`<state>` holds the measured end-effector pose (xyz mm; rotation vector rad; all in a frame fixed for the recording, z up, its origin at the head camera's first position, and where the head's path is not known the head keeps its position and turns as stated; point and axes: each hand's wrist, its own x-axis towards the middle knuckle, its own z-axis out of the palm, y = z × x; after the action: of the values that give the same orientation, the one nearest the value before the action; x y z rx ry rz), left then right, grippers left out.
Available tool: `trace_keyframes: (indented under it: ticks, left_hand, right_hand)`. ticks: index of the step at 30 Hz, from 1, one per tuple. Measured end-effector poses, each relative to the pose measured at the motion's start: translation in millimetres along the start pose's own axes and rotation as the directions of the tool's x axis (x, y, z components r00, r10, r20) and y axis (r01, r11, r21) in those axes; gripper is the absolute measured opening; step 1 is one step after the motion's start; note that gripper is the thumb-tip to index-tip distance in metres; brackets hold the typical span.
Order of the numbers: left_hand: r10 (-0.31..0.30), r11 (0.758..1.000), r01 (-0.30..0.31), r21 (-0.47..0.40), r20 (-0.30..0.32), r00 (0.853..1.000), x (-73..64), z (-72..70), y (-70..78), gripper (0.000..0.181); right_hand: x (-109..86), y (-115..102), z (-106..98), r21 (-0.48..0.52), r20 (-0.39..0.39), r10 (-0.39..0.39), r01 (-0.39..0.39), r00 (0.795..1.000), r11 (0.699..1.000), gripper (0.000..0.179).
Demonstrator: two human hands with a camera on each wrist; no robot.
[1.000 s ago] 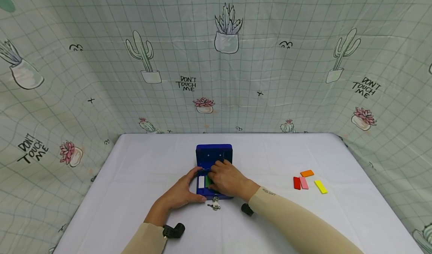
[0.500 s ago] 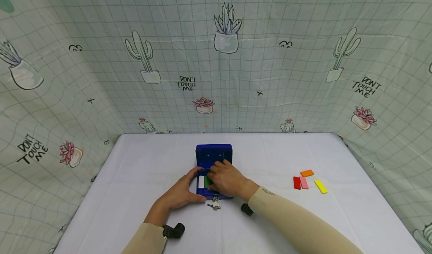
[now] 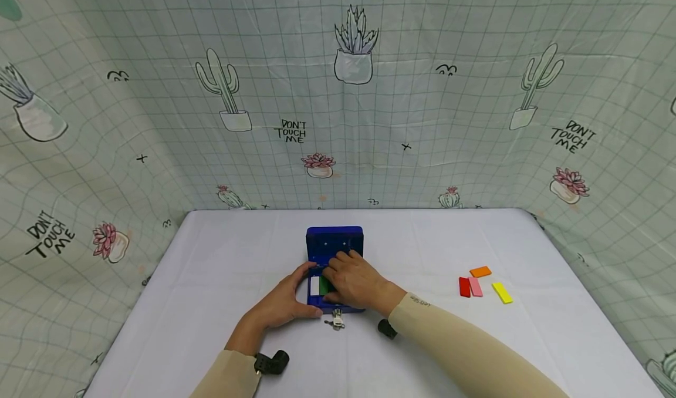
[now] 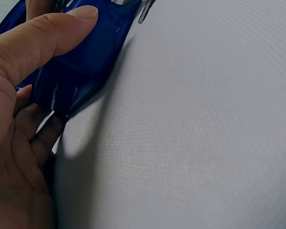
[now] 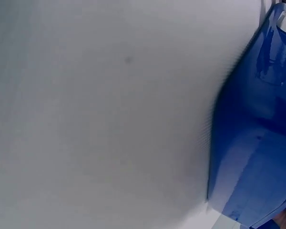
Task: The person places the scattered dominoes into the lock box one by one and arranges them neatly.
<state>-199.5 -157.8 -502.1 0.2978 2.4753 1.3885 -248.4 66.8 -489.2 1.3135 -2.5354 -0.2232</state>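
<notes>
A blue metal cash box (image 3: 335, 232) stands on the white table with its lid raised. My left hand (image 3: 285, 297) grips the box's left side, thumb at the front corner and fingers toward the back; the left wrist view shows its thumb (image 4: 52, 36) against the blue wall. Inside the box, a white block (image 3: 315, 286) lies by the left wall, with a green block (image 3: 324, 285) right beside it. My right hand (image 3: 356, 277) reaches into the box and holds the green block between thumb and fingers, hiding most of it. Keys (image 3: 337, 321) hang from the front lock.
On the right of the table lie a red block (image 3: 464, 287), a pink block (image 3: 475, 286), an orange block (image 3: 480, 272) and a yellow block (image 3: 502, 293). A patterned cloth (image 3: 369, 110) rises behind the table. The right wrist view shows the box's outer wall (image 5: 257, 152).
My right hand, with the green block, has shifted very slightly left toward the white block. My left hand and the cash box stay where they were.
</notes>
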Motion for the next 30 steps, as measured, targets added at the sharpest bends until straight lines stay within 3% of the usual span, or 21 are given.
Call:
trace_keyframes:
  ticks: [17,30]
  left_hand:
    - [-0.01,1.0,0.01,-0.028,0.006,1.0,-1.9,-1.0,1.7,0.11]
    - [-0.033,0.999,0.032,-0.032,-0.006,0.999,-0.4,1.2,4.3,0.111]
  right_hand:
    - [-14.0,9,-7,0.004,-0.111,0.001,-0.001,0.994,1.0,0.049]
    - [-53.1,37,-15,-0.014,-0.187,0.034,-0.037,0.982,0.999,0.036]
